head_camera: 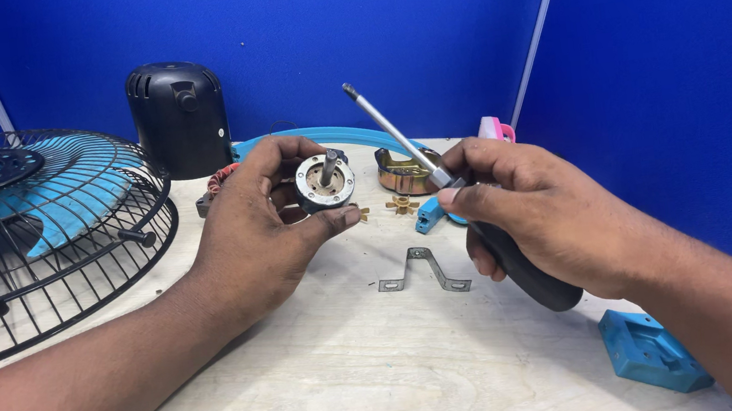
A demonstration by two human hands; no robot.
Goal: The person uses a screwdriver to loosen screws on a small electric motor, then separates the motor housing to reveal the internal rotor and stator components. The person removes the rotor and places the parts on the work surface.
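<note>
Two hands raised, left hand point(262, 222) gripping rotor point(325, 181), right hand point(536, 209) gripping screwdriver point(456, 193)

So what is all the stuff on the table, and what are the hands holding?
Fan guard with blades: one, black wire, blue blades, far left.
Motor cover: one, black, at the back.
Rotor with shaft: one, silver, in the left hand.
Screwdriver: one, black handle, metal shaft, in the right hand.
Metal bracket: one, grey, table middle.
Copper winding part: one, behind the screwdriver.
Blue plastic piece: one, near right.
Table: one, pale wood.
Left hand: one, gripping the rotor.
Right hand: one, gripping the screwdriver.
</note>
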